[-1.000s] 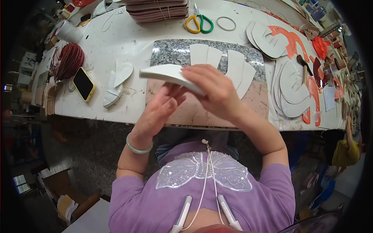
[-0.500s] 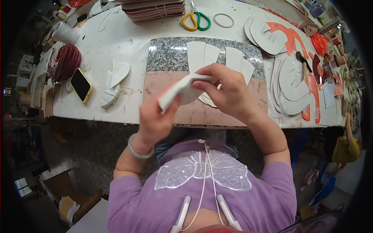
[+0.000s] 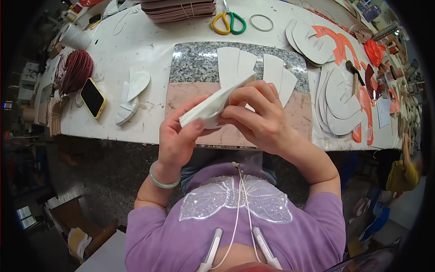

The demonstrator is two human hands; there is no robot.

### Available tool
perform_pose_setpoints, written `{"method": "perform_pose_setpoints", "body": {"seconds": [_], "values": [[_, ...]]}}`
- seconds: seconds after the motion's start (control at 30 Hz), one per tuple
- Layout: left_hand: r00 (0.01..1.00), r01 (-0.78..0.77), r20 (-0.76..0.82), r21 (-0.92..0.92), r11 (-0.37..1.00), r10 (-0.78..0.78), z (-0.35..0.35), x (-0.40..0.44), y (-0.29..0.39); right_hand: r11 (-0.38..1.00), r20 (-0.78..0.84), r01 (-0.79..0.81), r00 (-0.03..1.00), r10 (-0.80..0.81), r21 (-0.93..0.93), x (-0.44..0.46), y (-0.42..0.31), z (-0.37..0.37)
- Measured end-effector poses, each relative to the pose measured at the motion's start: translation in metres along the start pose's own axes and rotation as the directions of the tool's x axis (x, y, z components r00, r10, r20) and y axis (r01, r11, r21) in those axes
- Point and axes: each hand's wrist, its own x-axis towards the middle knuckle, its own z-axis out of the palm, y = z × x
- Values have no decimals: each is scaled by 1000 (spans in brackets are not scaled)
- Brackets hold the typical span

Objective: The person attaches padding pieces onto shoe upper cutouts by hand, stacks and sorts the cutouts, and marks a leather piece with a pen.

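A stack of thin white pieces [image 3: 216,105] is held between both hands above the pink board [image 3: 181,93]. My left hand [image 3: 179,131] grips its lower left end, thumb in front and fingers behind. My right hand [image 3: 258,113] pinches the near edge of the stack with thumb and curled fingers. Just beyond, on the speckled stone slab [image 3: 195,61], lie flat white pieces [image 3: 229,65] and more white pieces [image 3: 273,70], fanned in overlapping groups.
Scissors [image 3: 232,22] and a grey ring [image 3: 261,22] lie at the back by bundled pink pieces [image 3: 179,11]. A phone [image 3: 93,98], dark red pieces [image 3: 77,70] and white pieces [image 3: 128,104] are left. Curved white pieces [image 3: 340,102] and a brush [image 3: 352,68] are right.
The white stack has tilted from nearly level to slanting up to the right. My left hand has shifted its hold to the lower end, and my right fingers have curled onto the near edge.
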Motion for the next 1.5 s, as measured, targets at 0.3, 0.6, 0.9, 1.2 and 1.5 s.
{"method": "perform_pose_setpoints", "body": {"seconds": [0.3,0.6,0.9,1.2,1.5], "values": [[915,353,229,-62,933,-331,-23,11,7,988,239,-10,971,-28,157,4,-4,-9],[961,208,138,205,956,-239,-4,1,14,972,165,-27,986,-12,232,4,-1,-12],[954,258,148,29,966,-259,-3,-5,25,978,126,139,979,-160,156,8,-5,-15],[944,311,92,68,948,-317,-18,7,23,488,214,-270,962,169,830,-12,6,-38],[960,263,-78,-92,961,-270,-18,20,2,709,661,-639,674,329,299,-32,2,-84]]}}
